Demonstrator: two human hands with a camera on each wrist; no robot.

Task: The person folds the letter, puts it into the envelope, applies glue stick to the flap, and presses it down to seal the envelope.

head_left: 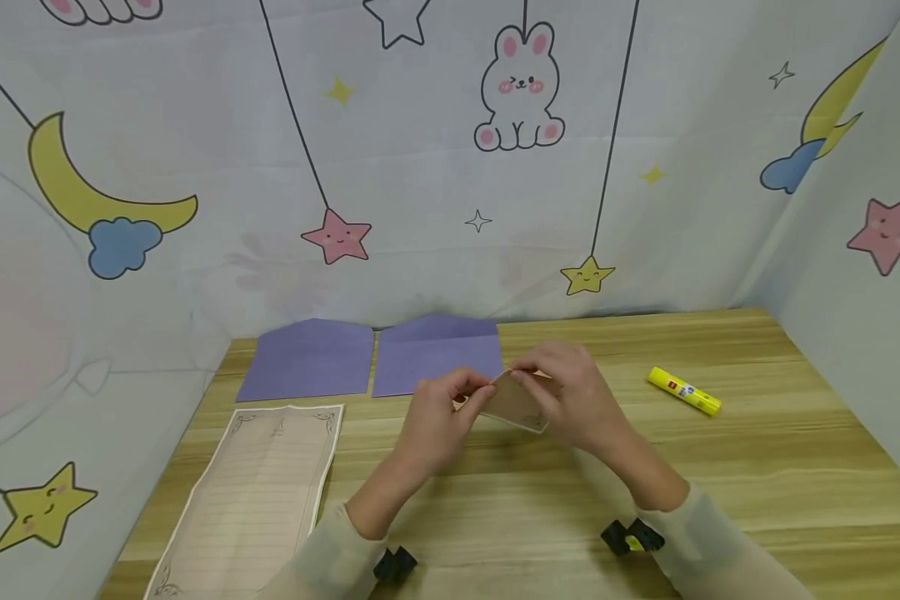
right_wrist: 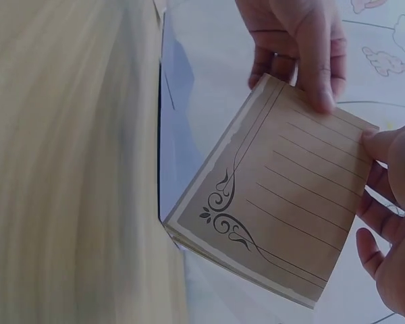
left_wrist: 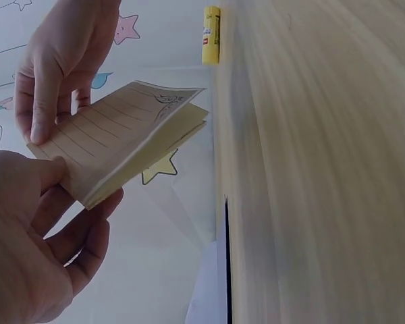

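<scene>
A folded sheet of lined letter paper is held up between both hands above the table. Its outer face carries ruled lines and a black scroll ornament at one corner. My left hand pinches one top corner between thumb and fingers. At the opposite end of that upper edge, my right hand pinches the paper the same way. Seen from the left wrist, the folded layers of the paper stand slightly apart at the lower end, with the right hand on the far side.
An unfolded lined letter sheet with crease marks lies at the left. Two purple envelopes with raised flaps lie along the back edge. A yellow glue stick is on the right. Printed curtains surround the wooden table.
</scene>
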